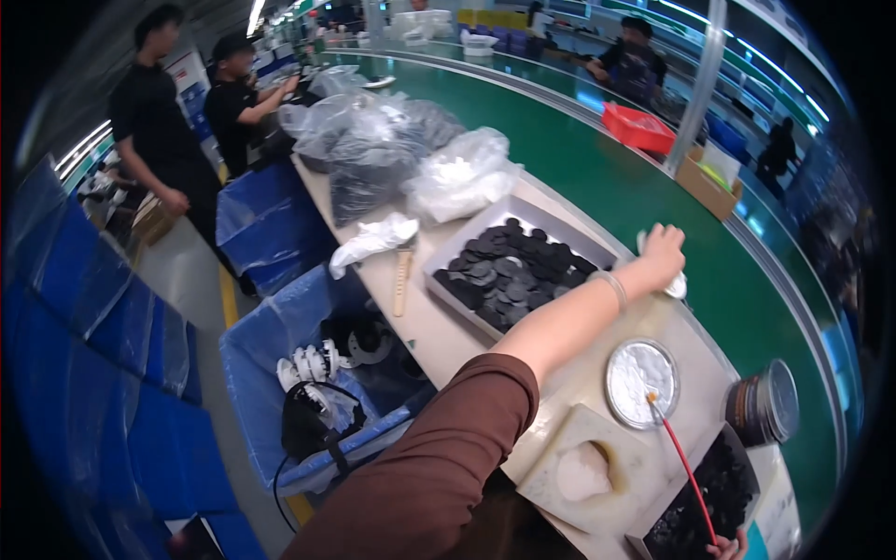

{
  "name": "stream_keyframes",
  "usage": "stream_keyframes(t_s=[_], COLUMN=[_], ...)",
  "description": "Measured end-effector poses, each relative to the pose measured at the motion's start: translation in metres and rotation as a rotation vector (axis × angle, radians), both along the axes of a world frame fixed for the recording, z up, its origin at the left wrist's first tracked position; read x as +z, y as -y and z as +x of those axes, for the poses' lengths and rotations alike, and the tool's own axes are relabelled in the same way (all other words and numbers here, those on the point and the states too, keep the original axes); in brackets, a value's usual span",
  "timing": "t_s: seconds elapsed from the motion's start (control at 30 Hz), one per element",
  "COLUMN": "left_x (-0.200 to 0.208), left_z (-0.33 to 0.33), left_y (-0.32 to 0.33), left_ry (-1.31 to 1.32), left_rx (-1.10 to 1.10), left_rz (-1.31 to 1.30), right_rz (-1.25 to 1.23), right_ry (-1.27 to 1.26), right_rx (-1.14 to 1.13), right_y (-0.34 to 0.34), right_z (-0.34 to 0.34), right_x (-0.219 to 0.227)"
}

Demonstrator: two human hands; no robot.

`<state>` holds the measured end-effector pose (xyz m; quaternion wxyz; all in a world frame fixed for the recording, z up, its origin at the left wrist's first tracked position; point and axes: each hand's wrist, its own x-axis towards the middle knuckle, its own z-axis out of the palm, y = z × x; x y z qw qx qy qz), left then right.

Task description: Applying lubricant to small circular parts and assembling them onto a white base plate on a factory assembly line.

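Note:
My left arm, in a brown sleeve, reaches across the workbench. Its hand (661,258) is closed over a white round part (677,286) by the bench's far edge; the hand covers most of that part. At the lower right edge, my right hand (729,545) grips a thin brush (684,455) with a red handle, and only its fingers show. The brush tip rests in a round, clear dish (643,381) of whitish paste. Left of the brush lies a pale square block (583,467) with a round hollow. Between my arms and the bags stands a grey box of black discs (515,271).
A dark tin (763,401) and a box of small black parts (702,504) sit at the right. Plastic bags (373,140) and a wooden-handled tool (402,280) lie further left. A blue lined crate (271,392) holds white parts. A green conveyor (560,140) runs behind; people stand far left.

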<state>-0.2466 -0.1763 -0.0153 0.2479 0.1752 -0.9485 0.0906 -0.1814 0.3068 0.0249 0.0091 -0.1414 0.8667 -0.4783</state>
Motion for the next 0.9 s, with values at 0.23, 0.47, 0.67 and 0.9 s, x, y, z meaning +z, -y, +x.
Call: stream_keyframes(t_s=[0.23, 0.47, 0.67, 0.9], left_x=[0.003, 0.089, 0.064, -0.223], left_z=[-0.034, 0.125, 0.358, 0.592], left_y=[0.027, -0.025, -0.026, -0.003], left_ry=[-0.015, -0.154, -0.456, -0.32], left_rx=[0.409, -0.111, -0.005, 0.863], left_rz=[-0.319, 0.11, 0.728, 1.297], right_rz=[-0.025, -0.092, 0.21, 0.403], right_ry=[-0.19, 0.055, 0.133, 0.203], right_rx=[-0.093, 0.484, 1.167, 1.313], right_y=[-0.017, -0.019, 0.026, -0.056], right_z=[0.034, 0.073, 0.094, 0.015], right_x=[0.009, 0.025, 0.038, -0.041])
